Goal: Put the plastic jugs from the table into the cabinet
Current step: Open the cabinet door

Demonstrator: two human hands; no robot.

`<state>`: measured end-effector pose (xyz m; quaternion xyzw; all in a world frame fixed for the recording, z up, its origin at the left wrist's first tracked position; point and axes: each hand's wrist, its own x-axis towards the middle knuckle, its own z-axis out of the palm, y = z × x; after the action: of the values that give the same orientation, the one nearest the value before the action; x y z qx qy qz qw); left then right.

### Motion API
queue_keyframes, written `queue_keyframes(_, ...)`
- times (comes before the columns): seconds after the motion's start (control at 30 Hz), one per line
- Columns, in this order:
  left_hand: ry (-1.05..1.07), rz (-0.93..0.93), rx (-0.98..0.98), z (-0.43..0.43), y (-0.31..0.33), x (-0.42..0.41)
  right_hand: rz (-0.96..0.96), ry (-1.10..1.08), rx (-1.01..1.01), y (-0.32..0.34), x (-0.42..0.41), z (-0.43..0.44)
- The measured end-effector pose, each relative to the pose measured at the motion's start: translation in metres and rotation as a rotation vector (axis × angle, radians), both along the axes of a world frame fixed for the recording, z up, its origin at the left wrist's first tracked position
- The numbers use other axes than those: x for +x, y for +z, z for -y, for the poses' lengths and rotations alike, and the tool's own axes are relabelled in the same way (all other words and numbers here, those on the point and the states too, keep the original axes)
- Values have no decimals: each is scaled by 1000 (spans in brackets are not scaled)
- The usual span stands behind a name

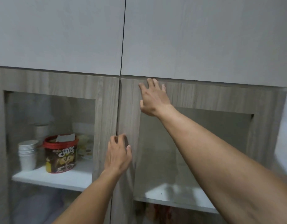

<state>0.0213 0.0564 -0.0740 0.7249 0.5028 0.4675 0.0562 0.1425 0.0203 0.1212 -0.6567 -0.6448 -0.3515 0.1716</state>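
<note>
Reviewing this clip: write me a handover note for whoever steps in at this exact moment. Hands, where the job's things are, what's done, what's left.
Left hand: empty, fingers curled at the inner edge of the right glass-front cabinet door, by the centre seam.
Right hand: empty, fingers at the top edge of the same door.
Both doors look shut. No jugs or table in view.
Behind the left door: stacked white cups and a Choco Chips tub on the shelf. The shelf behind the right door looks bare.
Done: nothing visible. Left: open the door, fetch the jugs, shelve them.
</note>
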Motion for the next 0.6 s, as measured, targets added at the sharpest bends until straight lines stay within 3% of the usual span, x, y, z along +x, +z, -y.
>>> queue_keyframes(0.13,22,49,-12,-3,2,3,22,-45,47,-1,0,-5)
queue_keyframes(0.33,56,173,-62,7,-4,5,-139,44,48,9,-6,5)
queue_keyframes(0.6,1,372,-184,24,-7,-9,-177,84,70,8,-19,39)
